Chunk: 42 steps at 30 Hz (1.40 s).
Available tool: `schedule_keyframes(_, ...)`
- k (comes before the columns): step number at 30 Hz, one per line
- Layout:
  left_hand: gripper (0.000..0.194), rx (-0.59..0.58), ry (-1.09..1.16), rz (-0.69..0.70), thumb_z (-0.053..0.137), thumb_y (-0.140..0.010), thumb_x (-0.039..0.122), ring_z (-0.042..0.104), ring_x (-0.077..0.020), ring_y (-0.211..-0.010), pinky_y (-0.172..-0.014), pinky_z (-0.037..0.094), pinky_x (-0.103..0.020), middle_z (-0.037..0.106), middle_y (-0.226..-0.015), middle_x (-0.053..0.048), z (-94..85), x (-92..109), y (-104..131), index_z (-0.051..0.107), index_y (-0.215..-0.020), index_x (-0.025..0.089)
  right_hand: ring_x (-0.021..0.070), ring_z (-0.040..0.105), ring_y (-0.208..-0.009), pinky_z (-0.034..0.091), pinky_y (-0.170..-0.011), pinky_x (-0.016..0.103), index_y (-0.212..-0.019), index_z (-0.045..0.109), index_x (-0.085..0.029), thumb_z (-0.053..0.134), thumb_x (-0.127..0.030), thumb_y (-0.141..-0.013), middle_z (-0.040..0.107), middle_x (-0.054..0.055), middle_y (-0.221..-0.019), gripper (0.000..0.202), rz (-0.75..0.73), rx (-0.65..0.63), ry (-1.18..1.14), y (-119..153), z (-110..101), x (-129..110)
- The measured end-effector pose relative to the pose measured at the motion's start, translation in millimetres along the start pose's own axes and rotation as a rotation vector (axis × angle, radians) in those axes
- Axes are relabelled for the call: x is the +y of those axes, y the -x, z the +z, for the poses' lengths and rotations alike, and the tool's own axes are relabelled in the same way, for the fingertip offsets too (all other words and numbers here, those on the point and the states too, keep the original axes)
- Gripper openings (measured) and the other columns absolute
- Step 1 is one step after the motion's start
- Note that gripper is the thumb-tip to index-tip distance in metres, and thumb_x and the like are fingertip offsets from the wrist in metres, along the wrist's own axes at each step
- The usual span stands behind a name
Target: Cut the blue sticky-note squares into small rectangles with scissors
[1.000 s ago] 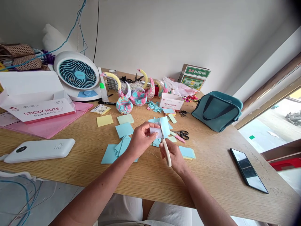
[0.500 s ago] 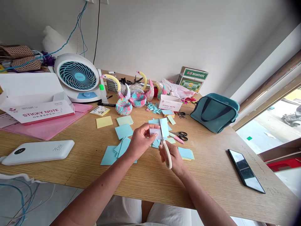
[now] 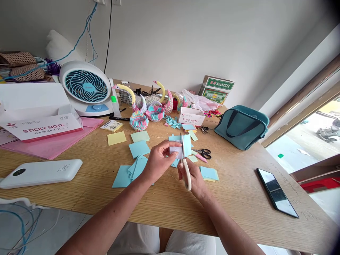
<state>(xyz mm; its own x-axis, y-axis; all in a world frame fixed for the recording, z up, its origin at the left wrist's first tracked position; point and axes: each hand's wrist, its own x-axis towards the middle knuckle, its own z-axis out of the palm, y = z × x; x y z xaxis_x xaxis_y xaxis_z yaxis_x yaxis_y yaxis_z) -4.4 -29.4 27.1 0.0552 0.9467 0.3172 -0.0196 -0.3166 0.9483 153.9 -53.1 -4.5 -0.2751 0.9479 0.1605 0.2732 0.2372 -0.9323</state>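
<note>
Between its thumb and fingers, my left hand (image 3: 161,158) pinches a small piece of paper (image 3: 175,151), whitish on the side facing me. My right hand (image 3: 193,177) is wrapped round the cream handles of a pair of scissors (image 3: 187,175). The blades point away from me, at the right edge of the held paper, and look nearly closed. Light blue paper (image 3: 187,143) shows beside and beyond the blades. Blue sheets (image 3: 139,148) lie left of my hands, and a small stack of blue notes (image 3: 209,173) lies to the right.
Black scissors (image 3: 205,153) lie just right of my hands. Behind stand folded paper swans (image 3: 139,121) and a sticky note box (image 3: 191,117). A fan (image 3: 87,86) and a power bank (image 3: 44,173) are left; a teal bag (image 3: 241,127) and a phone (image 3: 277,193) are right.
The scissor blades have straightened and look closer together along the paper's edge. The view has shifted slightly; my left hand keeps its hold.
</note>
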Motion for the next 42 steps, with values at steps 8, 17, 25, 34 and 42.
schedule_keyframes(8, 0.029, -0.006, 0.006, -0.004, 0.067, -0.078, 0.019, 0.064, -0.0143, -0.078, -0.071, 0.051, -0.024, 0.075, -0.104, -0.007, 0.3, -2.5, -0.4, 0.075, -0.105, 0.017, 0.0124, 0.043, -0.055, 0.036, -0.053, 0.026, -0.073, 0.042, -0.022, 0.044, -0.069, -0.095, 0.048, -0.002, -0.058, 0.052, 0.015, 0.003, -0.028, 2.3, -0.4, 3.2)
schedule_keyframes(17, 0.03, -0.003, -0.002, -0.014, 0.067, -0.078, 0.02, 0.063, -0.0141, -0.076, -0.069, 0.05, -0.024, 0.075, -0.097, -0.006, -0.6, 0.3, 0.7, 0.076, -0.106, 0.018, 0.0111, 0.044, -0.05, 0.037, -0.05, 0.026, -0.071, 0.042, -0.022, 0.045, -0.067, -0.096, 0.047, -0.003, -0.056, 0.051, -0.007, 0.019, -0.034, 4.6, 2.7, -0.1)
schedule_keyframes(25, 0.029, -0.006, 0.047, -0.044, 0.069, -0.077, 0.019, 0.064, -0.0144, -0.079, -0.071, 0.05, -0.023, 0.075, -0.1, -0.006, -0.6, 4.3, 0.6, 0.076, -0.105, 0.017, 0.0106, 0.045, -0.047, 0.038, -0.047, 0.025, -0.071, 0.041, -0.022, 0.047, -0.068, -0.095, 0.045, -0.004, -0.055, 0.052, 0.018, 0.02, -0.074, 5.6, 4.1, -0.9)
schedule_keyframes(34, 0.027, 0.0, 0.045, -0.055, 0.071, -0.075, 0.023, 0.066, -0.0163, -0.082, -0.07, 0.052, -0.024, 0.074, -0.101, -0.006, 0.0, 6.7, 0.4, 0.076, -0.101, 0.017, 0.009, 0.043, -0.044, 0.037, -0.043, 0.023, -0.072, 0.043, -0.022, 0.049, -0.07, -0.092, 0.044, -0.005, -0.055, 0.053, 0.037, 0.04, -0.131, 6.5, 6.7, 1.0)
schedule_keyframes(42, 0.031, 0.003, 0.104, -0.07, 0.074, -0.074, 0.026, 0.064, -0.015, -0.078, -0.071, 0.051, -0.024, 0.073, -0.088, -0.004, -5.6, 9.1, -2.1, 0.074, -0.103, 0.016, 0.0092, 0.042, -0.043, 0.033, -0.045, 0.024, -0.072, 0.043, -0.022, 0.05, -0.068, -0.093, 0.049, -0.005, -0.05, 0.051, 0.013, 0.052, -0.154, 3.0, 6.6, 1.7)
